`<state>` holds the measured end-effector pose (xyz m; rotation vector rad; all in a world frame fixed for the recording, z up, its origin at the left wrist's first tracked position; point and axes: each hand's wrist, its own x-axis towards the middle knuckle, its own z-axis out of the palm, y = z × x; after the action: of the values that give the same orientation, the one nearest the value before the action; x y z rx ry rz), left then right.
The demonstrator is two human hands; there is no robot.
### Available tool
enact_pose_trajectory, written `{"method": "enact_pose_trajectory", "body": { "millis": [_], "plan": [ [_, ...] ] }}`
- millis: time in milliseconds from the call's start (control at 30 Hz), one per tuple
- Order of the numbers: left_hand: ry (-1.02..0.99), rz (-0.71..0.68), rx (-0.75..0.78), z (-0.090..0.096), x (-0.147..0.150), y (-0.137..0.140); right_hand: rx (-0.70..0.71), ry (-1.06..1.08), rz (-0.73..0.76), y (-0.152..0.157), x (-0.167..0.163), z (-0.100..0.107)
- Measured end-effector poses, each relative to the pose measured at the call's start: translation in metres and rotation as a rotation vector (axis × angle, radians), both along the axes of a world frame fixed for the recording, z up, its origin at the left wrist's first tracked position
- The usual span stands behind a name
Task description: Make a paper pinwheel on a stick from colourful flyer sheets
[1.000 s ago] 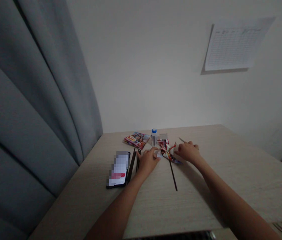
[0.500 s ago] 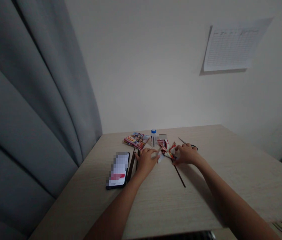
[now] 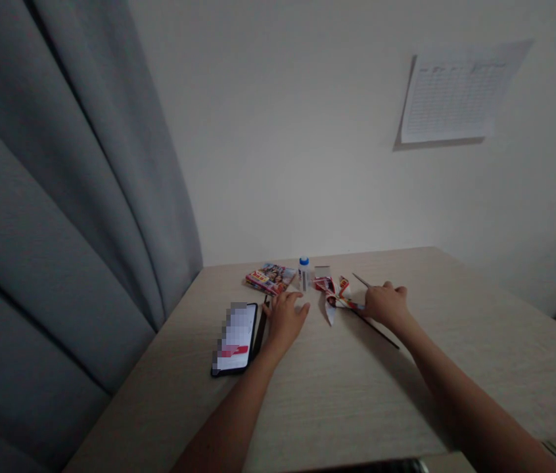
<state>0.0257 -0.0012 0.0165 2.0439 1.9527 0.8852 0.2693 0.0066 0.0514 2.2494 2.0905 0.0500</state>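
Note:
A pinwheel of folded, colourfully printed paper lies on the table, its thin dark stick slanting toward the near right. My right hand is closed at the pinwheel's right blade, with the fingertips partly hidden. To the left of the pinwheel, my left hand is open, fingers apart and apparently holding nothing. Its fingertips are beside a dark flat strip. Behind my right hand a slim metal blade sticks out, probably of scissors; the rest is covered by the hand.
A phone with a lit screen lies left of the strip. At the back are a printed magazine or booklet, a blue-capped glue bottle and a small pale block. A grey curtain hangs along the left side.
The pinwheel has turned, its stick swinging to the right. My right hand has shifted right with the blade, while my left hand has drawn slightly away from the paper.

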Motion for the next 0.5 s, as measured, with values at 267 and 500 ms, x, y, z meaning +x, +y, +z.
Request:
{"method": "enact_pose_trajectory", "body": {
  "millis": [267, 500],
  "plan": [
    [-0.010, -0.002, 0.001, -0.002, 0.000, 0.001, 0.011, 0.095, 0.020, -0.011, 0.001, 0.002],
    [0.006, 0.006, -0.004, -0.003, -0.002, 0.001, 0.019, 0.192, 0.035, -0.018, 0.001, -0.003]
  ]
}}
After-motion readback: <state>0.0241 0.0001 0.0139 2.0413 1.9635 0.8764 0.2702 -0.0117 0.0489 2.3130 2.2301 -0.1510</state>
